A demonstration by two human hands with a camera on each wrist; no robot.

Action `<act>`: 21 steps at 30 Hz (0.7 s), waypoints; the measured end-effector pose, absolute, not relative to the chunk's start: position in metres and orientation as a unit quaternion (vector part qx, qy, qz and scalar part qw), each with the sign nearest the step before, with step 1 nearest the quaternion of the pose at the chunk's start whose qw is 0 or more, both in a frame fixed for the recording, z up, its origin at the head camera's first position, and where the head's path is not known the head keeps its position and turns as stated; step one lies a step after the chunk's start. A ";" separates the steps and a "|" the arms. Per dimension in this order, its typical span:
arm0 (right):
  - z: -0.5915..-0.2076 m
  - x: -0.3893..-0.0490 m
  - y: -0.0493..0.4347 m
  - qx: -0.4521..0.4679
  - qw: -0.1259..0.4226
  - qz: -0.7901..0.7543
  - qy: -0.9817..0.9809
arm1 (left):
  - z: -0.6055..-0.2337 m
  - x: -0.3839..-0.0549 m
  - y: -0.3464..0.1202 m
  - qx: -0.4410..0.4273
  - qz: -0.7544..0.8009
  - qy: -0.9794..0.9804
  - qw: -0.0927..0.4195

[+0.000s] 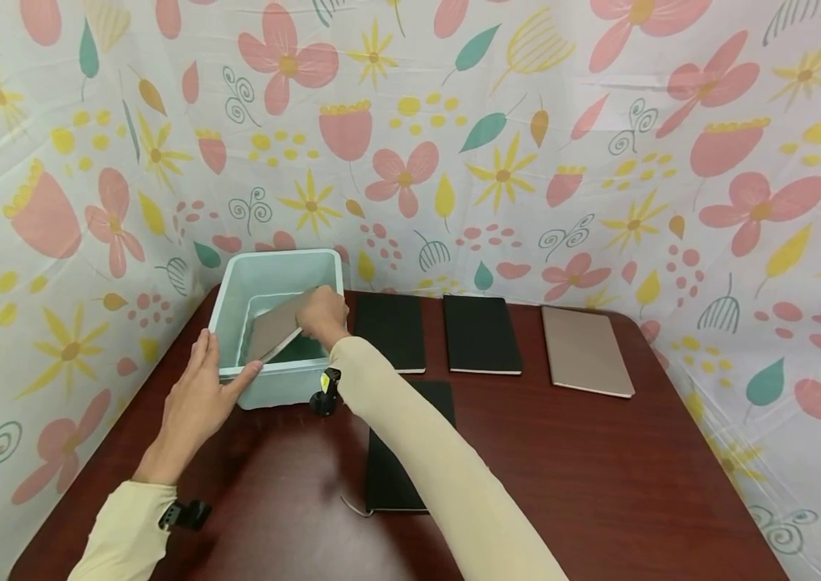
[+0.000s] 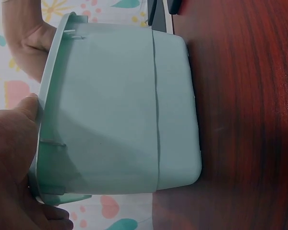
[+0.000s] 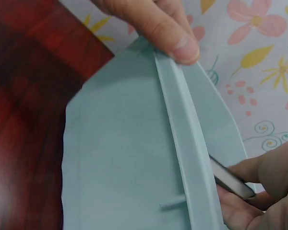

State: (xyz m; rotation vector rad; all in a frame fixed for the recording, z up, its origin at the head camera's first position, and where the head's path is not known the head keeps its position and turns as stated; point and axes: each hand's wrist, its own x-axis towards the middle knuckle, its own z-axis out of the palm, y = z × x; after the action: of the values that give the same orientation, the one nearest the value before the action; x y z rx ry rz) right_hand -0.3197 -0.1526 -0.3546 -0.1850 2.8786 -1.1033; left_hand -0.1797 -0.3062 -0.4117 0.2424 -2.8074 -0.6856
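Observation:
A pale green plastic bin (image 1: 276, 391) stands at the table's back left. My left hand (image 1: 196, 395) grips its near left corner, the thumb over the near rim and the fingers along the left side. In the left wrist view, that thumb (image 2: 30, 106) rests on the rim. Inside the bin, my right hand (image 1: 323, 315) holds a taupe notebook (image 1: 274, 329) by its right end, tilted with its left end lower. The right wrist view shows the notebook's page edge (image 3: 230, 179) between thumb and fingers, just behind the rim. The bin's front wall hides part of the notebook.
Two black notebooks (image 1: 390, 331) (image 1: 481, 335) and another taupe notebook (image 1: 586, 351) lie in a row right of the bin. A black notebook (image 1: 389, 472) with a ribbon lies nearer, partly under my right forearm. Floral cloth (image 1: 410, 121) hangs around the dark wooden table (image 1: 570, 476).

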 end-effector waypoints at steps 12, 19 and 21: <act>-0.352 -0.320 -0.155 -0.159 0.086 -0.156 0.971 | -0.411 -0.180 -0.307 0.085 -0.244 -0.960 0.111; -0.361 -0.319 -0.156 -0.163 0.181 -0.162 0.956 | -0.414 -0.180 -0.305 0.083 -0.246 -0.960 0.108; -0.363 -0.320 -0.155 -0.170 0.181 -0.179 0.952 | -0.415 -0.180 -0.305 0.082 -0.247 -0.960 0.107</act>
State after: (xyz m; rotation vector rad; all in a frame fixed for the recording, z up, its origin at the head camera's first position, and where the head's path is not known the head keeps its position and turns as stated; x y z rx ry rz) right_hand -0.3197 -0.1551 -0.3626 -0.4797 2.6886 -0.5052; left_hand -0.1797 -0.3049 -0.4150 0.2428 -2.8260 -0.7269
